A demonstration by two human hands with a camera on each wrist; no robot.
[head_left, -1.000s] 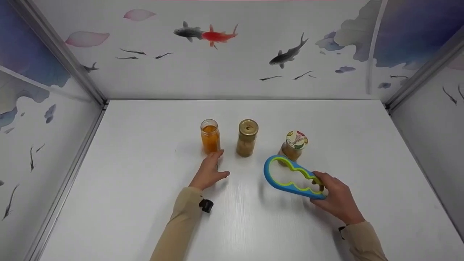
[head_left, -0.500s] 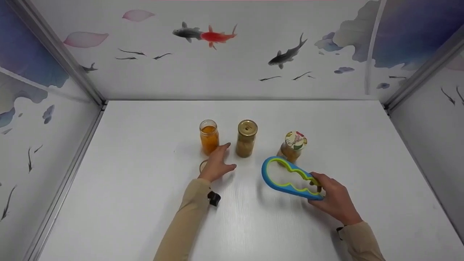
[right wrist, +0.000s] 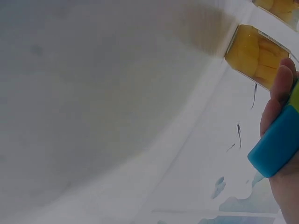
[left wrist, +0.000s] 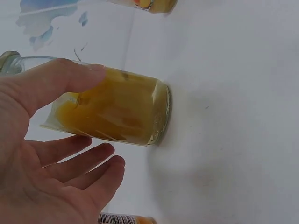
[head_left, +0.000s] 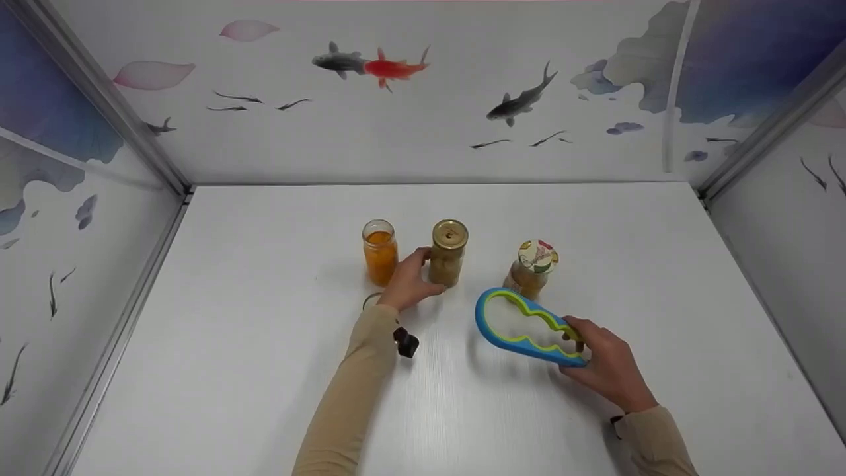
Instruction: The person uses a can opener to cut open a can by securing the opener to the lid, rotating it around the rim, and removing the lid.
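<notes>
My left hand (head_left: 410, 284) is at the middle glass jar (head_left: 447, 266), thumb and fingers spread to its two sides. In the left wrist view the thumb overlaps this jar (left wrist: 126, 107) of yellowish contents, while a gap shows between the other fingers and the glass. The jar stands upright under a gold lid. My right hand (head_left: 611, 363) grips the narrow end of a blue and green jar opener (head_left: 529, 347), its wide loop pointing left. Just beyond that loop stands a shorter jar (head_left: 529, 281) with a patterned lid.
A lidless jar of orange contents (head_left: 381, 263) stands left of the middle jar, close to my left fingers. The curved rim of a round item (head_left: 367, 301) peeks out by my left wrist. Printed walls enclose the white table (head_left: 231, 330) at the back and sides.
My left hand has moved right and forward, from in front of the orange jar to the middle jar, uncovering a curved rim. The right hand keeps the jar opener in nearly the same place.
</notes>
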